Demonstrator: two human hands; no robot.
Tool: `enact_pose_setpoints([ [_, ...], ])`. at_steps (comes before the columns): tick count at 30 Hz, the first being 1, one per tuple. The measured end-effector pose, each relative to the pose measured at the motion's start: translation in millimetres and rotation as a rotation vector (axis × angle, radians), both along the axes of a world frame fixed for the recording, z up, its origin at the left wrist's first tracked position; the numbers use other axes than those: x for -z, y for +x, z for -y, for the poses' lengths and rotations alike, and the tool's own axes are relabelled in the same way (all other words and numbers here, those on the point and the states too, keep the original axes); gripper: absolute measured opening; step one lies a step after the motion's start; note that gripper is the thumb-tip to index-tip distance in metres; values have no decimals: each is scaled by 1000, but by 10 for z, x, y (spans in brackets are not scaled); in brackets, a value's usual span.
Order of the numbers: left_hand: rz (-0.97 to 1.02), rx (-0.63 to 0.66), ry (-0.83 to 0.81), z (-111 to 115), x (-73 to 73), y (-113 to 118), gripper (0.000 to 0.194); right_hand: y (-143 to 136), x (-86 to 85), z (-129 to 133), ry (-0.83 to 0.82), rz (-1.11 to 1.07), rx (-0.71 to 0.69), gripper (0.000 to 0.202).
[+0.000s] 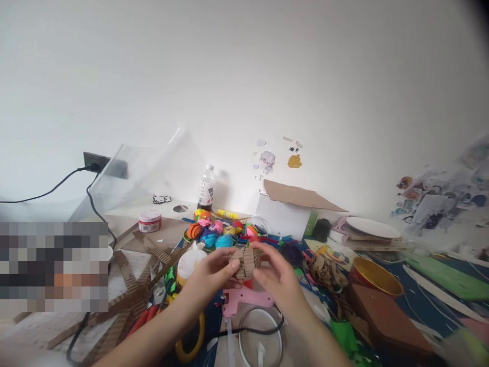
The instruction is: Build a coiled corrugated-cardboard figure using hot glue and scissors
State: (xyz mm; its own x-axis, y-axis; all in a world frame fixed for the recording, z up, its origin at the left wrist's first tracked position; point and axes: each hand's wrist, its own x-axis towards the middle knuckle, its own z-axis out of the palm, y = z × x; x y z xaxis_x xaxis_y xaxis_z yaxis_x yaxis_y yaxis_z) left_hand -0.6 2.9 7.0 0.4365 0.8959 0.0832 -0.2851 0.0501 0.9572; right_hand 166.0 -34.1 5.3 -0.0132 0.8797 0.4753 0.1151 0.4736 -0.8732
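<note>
Between my two hands, above the middle of the table, is a small rounded piece of brown corrugated cardboard (248, 262). My left hand (217, 267) grips its left side, thumb in front and fingers behind. My right hand (273, 267) holds its right side with thumb and fingers. A bit of green shows at its top. Just below lies a pink hot glue gun (246, 300), with a clear glue stick out of its back end. Behind my hands, several colourful corrugated paper balls (224, 240) are piled together.
Cardboard strips (132, 278) are strewn at left, near a red-and-white tub (150, 220). A drink bottle (207, 188) and a white box (284, 214) stand by the wall. On the right are crumpled brown paper (328, 270), a yellow-lined round lid (378, 278) and a brown box (385, 321).
</note>
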Motion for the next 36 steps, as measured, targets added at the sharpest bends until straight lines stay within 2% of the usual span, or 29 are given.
enact_pose_setpoints([
  [3, 8, 5, -35, -14, 51, 15, 45, 3, -30, 16, 26, 26, 6, 30],
  [9, 48, 27, -23, -24, 107, 25, 39, -21, 2, -8, 31, 8, -3, 28],
  [13, 40, 38, -25, -40, 120, 21, 40, -31, 27, -23, 9, -48, 43, 30],
  [18, 35, 36, 175, -73, 151, 7, 55, -24, 58, -40, -34, -111, 58, 35],
  [22, 5, -8, 268, -38, 123, -1, 45, -42, 47, -30, 8, -107, 44, 36],
  [28, -6, -71, 262, 33, 55, 11, 43, -71, -4, -5, 17, -96, 9, 34],
  [36, -71, -105, 470, 2, 169, -2, 45, -52, -32, 4, 39, -57, 13, 34],
])
